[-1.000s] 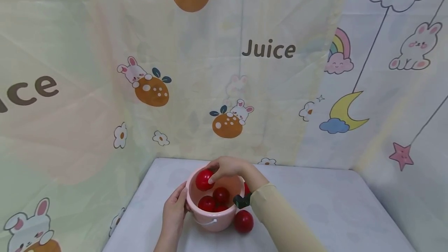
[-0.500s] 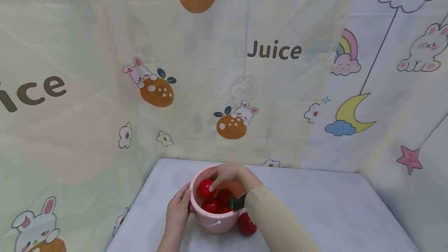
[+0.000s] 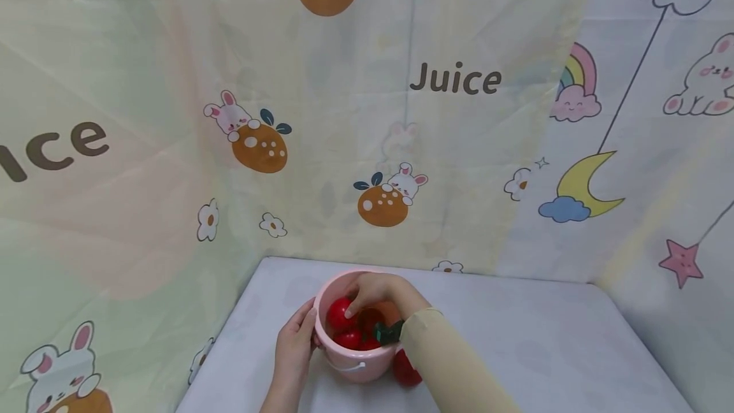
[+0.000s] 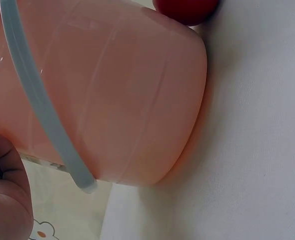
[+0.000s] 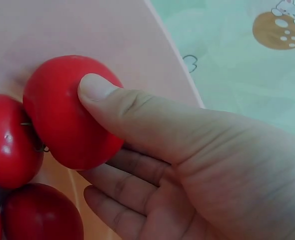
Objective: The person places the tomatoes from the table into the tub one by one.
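A pink bucket (image 3: 361,371) with a white handle (image 4: 47,110) stands upright on the table. My left hand (image 3: 295,340) holds its left side near the rim. Inside it, my right hand (image 3: 373,292) grips a red tomato (image 5: 62,120), thumb pressed on its top and fingers curled beneath. That tomato lies against another tomato (image 5: 10,142) in the bucket, with a darker one (image 5: 42,215) beside them. The fingertips under the held tomato are partly hidden. Outside the bucket, at its lower right, a loose tomato (image 3: 406,369) rests on the table, partly covered by my right forearm.
The white table (image 3: 533,343) reaches to a printed fabric backdrop (image 3: 321,209) behind and at both sides. A dark green strap piece (image 3: 388,333) at my right wrist overlaps the bucket's near rim.
My right hand has lowered the tomato deeper into the bucket, onto the others. The left hand keeps its hold. The whole scene shifts slightly rightward in the head view.
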{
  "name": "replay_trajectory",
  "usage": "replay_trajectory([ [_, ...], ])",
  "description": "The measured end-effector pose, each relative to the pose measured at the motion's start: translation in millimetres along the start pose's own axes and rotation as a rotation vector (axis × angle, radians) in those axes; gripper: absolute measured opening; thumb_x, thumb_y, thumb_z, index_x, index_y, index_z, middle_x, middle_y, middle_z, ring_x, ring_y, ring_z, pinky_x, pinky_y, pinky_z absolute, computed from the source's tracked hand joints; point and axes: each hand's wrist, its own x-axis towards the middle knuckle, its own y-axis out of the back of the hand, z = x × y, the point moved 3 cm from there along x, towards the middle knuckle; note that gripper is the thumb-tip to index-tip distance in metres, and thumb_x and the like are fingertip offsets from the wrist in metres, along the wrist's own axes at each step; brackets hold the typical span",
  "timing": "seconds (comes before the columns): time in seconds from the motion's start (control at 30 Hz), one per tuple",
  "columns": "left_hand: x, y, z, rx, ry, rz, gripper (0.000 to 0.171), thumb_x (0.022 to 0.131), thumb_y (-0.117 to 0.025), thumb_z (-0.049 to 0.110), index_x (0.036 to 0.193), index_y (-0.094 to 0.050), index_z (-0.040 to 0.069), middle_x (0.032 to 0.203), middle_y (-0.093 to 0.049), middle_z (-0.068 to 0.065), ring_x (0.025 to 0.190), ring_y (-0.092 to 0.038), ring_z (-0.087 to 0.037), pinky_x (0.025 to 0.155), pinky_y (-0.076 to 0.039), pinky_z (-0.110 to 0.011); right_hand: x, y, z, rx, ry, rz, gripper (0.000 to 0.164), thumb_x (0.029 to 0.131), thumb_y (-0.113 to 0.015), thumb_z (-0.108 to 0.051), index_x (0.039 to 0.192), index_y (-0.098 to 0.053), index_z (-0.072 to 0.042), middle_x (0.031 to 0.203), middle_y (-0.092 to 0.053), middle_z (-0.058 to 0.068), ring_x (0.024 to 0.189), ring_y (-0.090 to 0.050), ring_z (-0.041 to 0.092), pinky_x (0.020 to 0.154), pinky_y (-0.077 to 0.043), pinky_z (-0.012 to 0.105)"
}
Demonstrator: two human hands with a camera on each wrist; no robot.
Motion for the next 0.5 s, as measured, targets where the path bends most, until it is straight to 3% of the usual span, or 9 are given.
replay_trajectory([
  [0.5,0.2,1.5,-0.9,-0.018,-0.001,0.004,0.046,0.080,-0.060,0.053,0.122,-0.057,0.034,0.115,-0.062,0.004,0.079,-0.058,-0.021,0.070,-0.053,-0.026,-2.6,-2.5,-2.0,0.147,0.033,-0.013,0.034,0.074,-0.076,-0.028,0.105,-0.067,-0.018,0.097,-0.066,-0.003,0.095,-0.057,0.021,0.086,-0.049,0.050],
])
